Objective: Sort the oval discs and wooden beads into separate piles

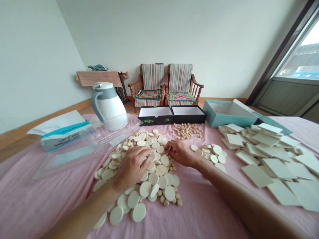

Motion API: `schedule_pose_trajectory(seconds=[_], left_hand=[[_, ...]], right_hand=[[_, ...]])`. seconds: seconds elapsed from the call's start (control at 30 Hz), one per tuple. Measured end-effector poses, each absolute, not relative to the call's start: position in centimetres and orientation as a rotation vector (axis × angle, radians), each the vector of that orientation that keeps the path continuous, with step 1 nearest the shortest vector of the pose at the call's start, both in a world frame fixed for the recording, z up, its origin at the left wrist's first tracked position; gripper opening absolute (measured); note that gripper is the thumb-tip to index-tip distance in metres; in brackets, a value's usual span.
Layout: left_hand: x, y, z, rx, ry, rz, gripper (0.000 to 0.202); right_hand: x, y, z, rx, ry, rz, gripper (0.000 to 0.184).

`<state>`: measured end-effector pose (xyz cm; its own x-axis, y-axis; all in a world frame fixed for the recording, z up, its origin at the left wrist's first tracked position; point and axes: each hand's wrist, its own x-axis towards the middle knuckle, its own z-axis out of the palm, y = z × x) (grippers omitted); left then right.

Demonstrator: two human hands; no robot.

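A heap of pale round wooden discs (pixel 145 189) lies in front of me on a pink cloth, with small wooden beads (pixel 166 201) mixed in along its right side. My left hand (pixel 133 165) rests over the middle of the heap, palm down, its fingers loosely stretched over the discs. At the heap's upper right edge, my right hand (pixel 180 152) has its fingers bent inward and close together. Whatever may be between those fingertips is hidden. A smaller group of discs (pixel 213 158) lies to the right of that hand, and a separate patch of beads (pixel 188 131) lies beyond it.
Square wooden tiles (pixel 276 166) are piled at right. Behind stand two black boxes (pixel 156 120) and a light-blue box (pixel 224 118). A white-grey jug (pixel 113 109), a clear plastic container (pixel 99 132) and a tissue pack (pixel 64 134) occupy the left. Two chairs (pixel 180 79) stand by the wall.
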<state>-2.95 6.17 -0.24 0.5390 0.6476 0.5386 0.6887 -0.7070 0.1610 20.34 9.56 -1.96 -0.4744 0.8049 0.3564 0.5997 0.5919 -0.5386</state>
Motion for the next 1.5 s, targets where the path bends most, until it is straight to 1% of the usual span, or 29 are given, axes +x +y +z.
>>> schedule_pose_trajectory(seconds=[0.2, 0.33, 0.4, 0.5, 0.57, 0.6, 0.67, 0.8, 0.83, 0.9, 1.17, 1.27, 1.4, 1.47, 1.5], left_hand=[[-3.1, 6.2, -0.6, -2.684, -1.177, -0.897, 0.022], [-3.0, 6.1, -0.5, -2.675, -1.186, -0.885, 0.022], [-3.0, 6.1, -0.4, -2.678, -1.186, -0.882, 0.022], [-3.0, 6.2, -0.5, -2.692, -1.185, -0.878, 0.022], [-3.1, 6.2, -0.5, -2.693, -1.186, -0.88, 0.022], [-3.1, 6.2, -0.5, -2.691, -1.184, -0.882, 0.022], [-3.1, 6.2, -0.5, -2.686, -1.177, -0.89, 0.022], [-3.2, 6.2, -0.6, -2.689, -1.166, -0.89, 0.022], [-3.2, 6.2, -0.6, -2.688, -1.168, -0.886, 0.022], [-3.1, 6.2, -0.6, -2.687, -1.168, -0.88, 0.022], [-3.1, 6.3, -0.5, -2.691, -1.148, -0.89, 0.022], [-3.1, 6.3, -0.6, -2.695, -1.146, -0.895, 0.021], [-3.1, 6.3, -0.5, -2.699, -1.157, -0.898, 0.022], [-3.1, 6.2, -0.5, -2.696, -1.164, -0.898, 0.022], [-3.1, 6.2, -0.5, -2.695, -1.166, -0.899, 0.022]], right_hand=[[20.6, 9.8, -2.4, -1.075, -2.254, 0.447, 0.025], [21.4, 10.3, -2.2, -1.199, -2.222, 0.393, 0.022], [22.4, 10.7, -2.0, -1.349, -2.136, 0.297, 0.022], [24.0, 11.4, -1.5, -1.589, -1.948, 0.047, 0.025], [24.6, 11.6, -1.1, -1.65, -1.885, -0.065, 0.026], [24.7, 11.5, -0.8, -1.644, -1.9, -0.061, 0.026], [24.4, 11.1, -0.3, -1.573, -2.034, 0.105, 0.022], [22.8, 9.5, 0.6, -1.376, -2.392, 0.616, 0.015], [22.4, 9.0, 0.8, -1.363, -2.446, 0.676, 0.016], [21.7, 8.2, 1.1, -1.395, -2.494, 0.694, 0.016], [21.6, 8.4, 0.8, -1.468, -2.504, 0.581, 0.007], [23.3, 9.8, 0.2, -1.625, -2.403, 0.385, 0.008], [25.2, 11.1, -0.1, -1.892, -2.025, 0.011, 0.012], [25.1, 11.2, 0.0, -1.873, -1.913, -0.046, 0.014], [24.8, 11.1, 0.1, -1.826, -1.921, -0.015, 0.013]])
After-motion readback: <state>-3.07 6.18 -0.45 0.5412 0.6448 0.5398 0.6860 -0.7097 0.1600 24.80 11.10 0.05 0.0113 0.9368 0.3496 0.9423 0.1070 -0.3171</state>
